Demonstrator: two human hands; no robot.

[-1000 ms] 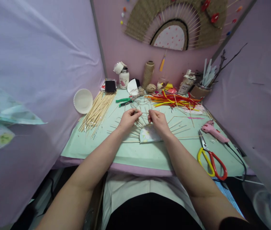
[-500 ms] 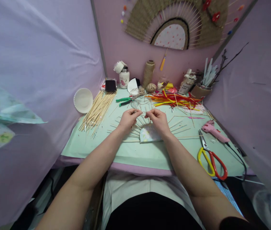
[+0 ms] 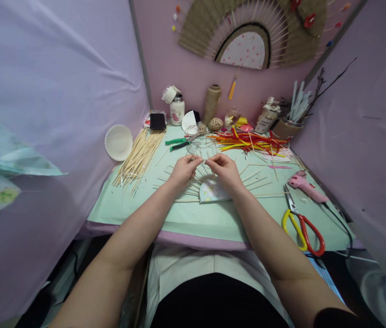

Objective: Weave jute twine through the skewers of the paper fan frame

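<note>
Both hands are closed in a pinch, fingertips nearly meeting over the top of a half-round fan frame of thin sticks. My left hand (image 3: 185, 170) grips a thin strand of twine above the left sticks. Close by on the right, my right hand (image 3: 224, 167) pinches the same strand; the bit between the fingertips is very small. Below them lies the fan's pale flowered half-circle of cloth (image 3: 210, 190), with sticks (image 3: 254, 182) spreading out on both sides. My right wrist covers part of it. Loose twine (image 3: 198, 145) tangles just behind the hands.
Bamboo sticks (image 3: 140, 157) and a white dish (image 3: 118, 143) lie left. Behind are green-handled pliers (image 3: 178, 144), a twine spool (image 3: 211, 105) and red and yellow strips (image 3: 251, 141). Scissors (image 3: 302, 228) and a pink glue gun (image 3: 307, 187) lie right. A finished fan (image 3: 244, 48) hangs on the wall.
My right hand has shifted slightly left, so the fingertips of the two hands are closer together. The fan frame lies where it was.
</note>
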